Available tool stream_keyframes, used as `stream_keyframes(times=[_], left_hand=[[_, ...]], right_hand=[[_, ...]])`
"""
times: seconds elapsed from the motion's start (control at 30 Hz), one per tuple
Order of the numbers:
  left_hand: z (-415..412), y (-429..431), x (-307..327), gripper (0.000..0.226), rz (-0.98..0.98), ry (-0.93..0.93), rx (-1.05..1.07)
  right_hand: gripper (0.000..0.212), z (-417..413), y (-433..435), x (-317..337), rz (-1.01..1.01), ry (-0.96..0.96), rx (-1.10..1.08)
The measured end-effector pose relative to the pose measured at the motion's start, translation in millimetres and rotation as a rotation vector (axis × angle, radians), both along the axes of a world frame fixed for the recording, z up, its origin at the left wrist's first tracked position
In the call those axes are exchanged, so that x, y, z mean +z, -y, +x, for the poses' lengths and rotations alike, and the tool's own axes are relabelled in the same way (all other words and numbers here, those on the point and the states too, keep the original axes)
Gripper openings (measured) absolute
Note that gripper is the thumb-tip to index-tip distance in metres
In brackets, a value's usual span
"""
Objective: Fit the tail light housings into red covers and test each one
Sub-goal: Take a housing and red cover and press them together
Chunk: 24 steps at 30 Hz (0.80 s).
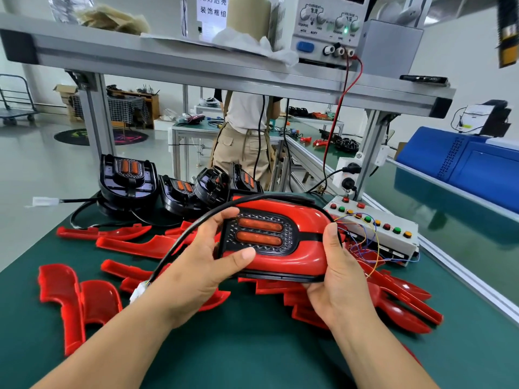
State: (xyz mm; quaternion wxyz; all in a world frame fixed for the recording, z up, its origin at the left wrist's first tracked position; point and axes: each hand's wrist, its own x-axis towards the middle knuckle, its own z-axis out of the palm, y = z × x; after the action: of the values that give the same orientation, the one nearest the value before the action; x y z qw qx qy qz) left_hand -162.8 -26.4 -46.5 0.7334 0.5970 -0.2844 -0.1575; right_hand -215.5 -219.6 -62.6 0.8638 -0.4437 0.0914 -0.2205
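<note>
Green worktop (252, 346): many loose red covers (61, 299) lie spread on it. Spare housings (127, 178), black, stand in row at back. Red cover (306, 237) with fitted housing (259, 234) inside, held up above worktop between both hands. Left hand (202, 270) curled round left end, thumb on black face. Right hand (339, 279) grips right end, thumb on front, fingers hidden behind. Black cable (196, 223) loops over left hand. White plug (137, 293) half hidden behind left wrist.

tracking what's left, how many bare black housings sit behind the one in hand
4, in a row at the back: leftmost housing, second, third, fourth; more may hide beneath.
</note>
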Motion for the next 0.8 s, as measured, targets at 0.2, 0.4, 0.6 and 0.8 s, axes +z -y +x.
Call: stream_keyframes(times=[0.2,0.4,0.6,0.8], left_hand=[[4.9,-9.8,5.9,0.065,0.231,0.002,0.002],[4.5,-9.1,4.0,0.034,0.283,0.012,-0.009],[11.5,-12.5,0.8,0.04,0.272,0.018,0.006],[13.4,-12.4,-0.2,0.045,0.221,0.013,-0.019]], right_hand=[[0.054,-0.2,2.2,-2.0,0.001,0.02,0.013],[0.047,-1.1,-4.3,-0.1,-0.039,0.034,0.061],[0.075,-6.7,-3.0,2.7,-0.128,0.035,0.169],[0.049,-7.0,-2.1,2.4,-0.113,0.048,0.158]])
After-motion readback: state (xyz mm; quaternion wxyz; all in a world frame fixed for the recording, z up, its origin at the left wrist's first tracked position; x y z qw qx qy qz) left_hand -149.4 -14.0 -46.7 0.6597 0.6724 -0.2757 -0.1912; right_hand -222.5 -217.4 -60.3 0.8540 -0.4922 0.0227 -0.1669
